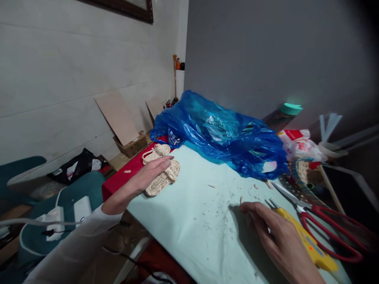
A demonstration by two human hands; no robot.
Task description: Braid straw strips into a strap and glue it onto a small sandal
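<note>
My left hand [154, 170] lies stretched out across a pair of small woven straw slippers [156, 185] near the left edge of the table. Its fingers are straight and rest on the slippers, covering their middle. My right hand [274, 227] is over the right side of the table, fingers bent and fingertips drawn together. A small tan bit shows at those fingertips; I cannot make out what it is. Beside this hand lie a yellow tool [314, 246], perhaps a glue gun, with a small red light, and large red-handled scissors [328, 232].
A crumpled blue plastic bag [219, 130] spreads over the back of the pale green tabletop [177, 221], where scraps are scattered. At right stand a woven basket [302, 173], a dark tablet-like panel [349, 193] and a bottle with a green lid [291, 108]. A teal chair [91, 185] holds power strips.
</note>
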